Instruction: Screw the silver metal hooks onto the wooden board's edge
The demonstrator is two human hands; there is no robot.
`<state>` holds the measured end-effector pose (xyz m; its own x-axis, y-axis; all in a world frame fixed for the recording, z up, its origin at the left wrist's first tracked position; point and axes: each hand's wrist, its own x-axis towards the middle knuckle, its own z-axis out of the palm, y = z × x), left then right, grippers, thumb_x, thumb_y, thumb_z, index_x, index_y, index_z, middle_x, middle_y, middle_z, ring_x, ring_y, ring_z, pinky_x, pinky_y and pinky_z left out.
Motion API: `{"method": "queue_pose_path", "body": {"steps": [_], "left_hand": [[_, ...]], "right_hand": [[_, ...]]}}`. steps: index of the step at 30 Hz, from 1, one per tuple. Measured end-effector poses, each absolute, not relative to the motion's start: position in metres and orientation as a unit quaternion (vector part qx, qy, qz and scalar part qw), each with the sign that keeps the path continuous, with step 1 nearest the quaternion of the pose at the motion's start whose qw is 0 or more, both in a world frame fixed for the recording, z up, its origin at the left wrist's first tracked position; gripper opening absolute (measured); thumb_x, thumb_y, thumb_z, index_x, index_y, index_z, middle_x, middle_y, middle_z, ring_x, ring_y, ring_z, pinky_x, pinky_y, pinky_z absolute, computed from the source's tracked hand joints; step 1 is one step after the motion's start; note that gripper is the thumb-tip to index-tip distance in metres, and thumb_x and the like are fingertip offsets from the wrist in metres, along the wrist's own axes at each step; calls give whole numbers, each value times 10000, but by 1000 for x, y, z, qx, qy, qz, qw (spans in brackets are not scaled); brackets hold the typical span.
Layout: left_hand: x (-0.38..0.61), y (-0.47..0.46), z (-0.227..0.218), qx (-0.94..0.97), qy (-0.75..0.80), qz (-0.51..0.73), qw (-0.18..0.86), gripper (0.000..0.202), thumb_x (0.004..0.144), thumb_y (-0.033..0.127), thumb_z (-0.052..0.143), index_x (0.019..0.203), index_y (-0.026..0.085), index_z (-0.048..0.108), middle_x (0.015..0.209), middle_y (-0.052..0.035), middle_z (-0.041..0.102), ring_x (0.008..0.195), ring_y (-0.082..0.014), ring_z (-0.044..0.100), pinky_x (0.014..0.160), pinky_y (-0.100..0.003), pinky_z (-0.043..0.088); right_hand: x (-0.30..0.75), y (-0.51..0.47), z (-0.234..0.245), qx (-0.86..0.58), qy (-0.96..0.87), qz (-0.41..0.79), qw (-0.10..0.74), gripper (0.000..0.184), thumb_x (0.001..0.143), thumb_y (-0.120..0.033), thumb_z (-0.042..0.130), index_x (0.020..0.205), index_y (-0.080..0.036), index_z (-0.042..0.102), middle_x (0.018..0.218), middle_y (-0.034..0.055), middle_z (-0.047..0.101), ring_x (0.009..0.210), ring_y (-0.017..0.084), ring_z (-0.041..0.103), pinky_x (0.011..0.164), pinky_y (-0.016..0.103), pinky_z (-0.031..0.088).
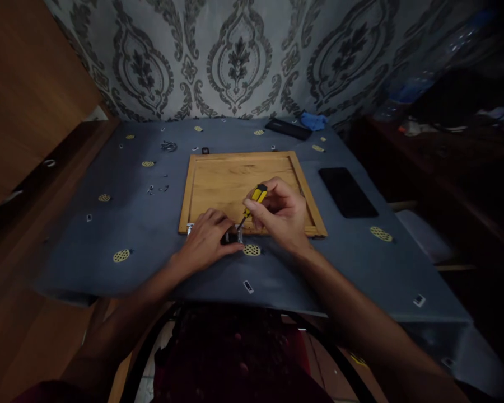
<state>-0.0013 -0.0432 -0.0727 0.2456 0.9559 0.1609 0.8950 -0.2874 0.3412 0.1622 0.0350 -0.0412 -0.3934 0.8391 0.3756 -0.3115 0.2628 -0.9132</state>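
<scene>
In the head view a shallow wooden tray or framed panel (243, 173) lies on the table. My right hand (283, 215) is closed around a yellow and black screwdriver (258, 194). Its shaft slants down to a small metal fitting (240, 235) at the panel's near edge. My left hand (208, 238) presses on that edge, thumb and fingers pinching the fitting, which has a dark part partly hidden by the fingers. A second shiny metal piece (190, 228) shows on the near left corner, beside my left hand.
Several small screws (151, 190) lie on the blue tablecloth (151, 263) to the left, near a small coil (168, 146). A black phone (348, 192) rests on the right. Behind the panel are a dark flat case (288, 129) and a blue cloth (313, 121).
</scene>
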Motion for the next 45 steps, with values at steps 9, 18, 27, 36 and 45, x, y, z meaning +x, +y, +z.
{"method": "queue_pose_path", "body": {"steps": [9, 18, 27, 36, 45], "left_hand": [[-2, -43, -73, 784, 586, 182, 89, 374, 864, 484, 793, 1055, 178, 693, 1114, -81, 663, 1071, -272, 590, 933, -409, 498], [-1, -45, -72, 784, 590, 172, 82, 391, 881, 512, 763, 1048, 165, 690, 1098, -86, 658, 1061, -279, 587, 929, -423, 504], [-1, -45, -74, 778, 596, 179, 81, 374, 873, 492, 781, 1050, 174, 692, 1067, -72, 653, 1046, -273, 582, 913, -416, 503], [-1, -45, -77, 775, 593, 202, 87, 332, 888, 467, 773, 1062, 195, 693, 1066, -64, 645, 1062, -270, 575, 927, -417, 498], [-2, -44, -76, 779, 590, 196, 80, 374, 868, 471, 791, 1084, 178, 707, 1056, -73, 654, 1043, -277, 586, 930, -427, 500]], "right_hand": [[162, 38, -37, -230, -620, 506, 554, 433, 768, -428, 873, 793, -241, 484, 627, -101, 522, 369, 34, 444, 316, 168, 357], [163, 36, -44, -224, -646, 502, 529, 372, 808, -395, 845, 823, -235, 510, 663, -90, 493, 429, 41, 428, 365, 195, 321], [163, 38, -49, -221, -654, 521, 503, 375, 818, -400, 838, 835, -238, 500, 580, -109, 448, 416, 53, 408, 373, 198, 295], [164, 39, -46, -217, -664, 518, 494, 338, 824, -430, 820, 1011, -222, 629, 839, -39, 586, 510, 47, 502, 410, 197, 399], [170, 39, -44, -192, -685, 531, 461, 254, 899, -417, 748, 975, -202, 634, 767, -39, 582, 506, 60, 517, 435, 201, 454]]}}
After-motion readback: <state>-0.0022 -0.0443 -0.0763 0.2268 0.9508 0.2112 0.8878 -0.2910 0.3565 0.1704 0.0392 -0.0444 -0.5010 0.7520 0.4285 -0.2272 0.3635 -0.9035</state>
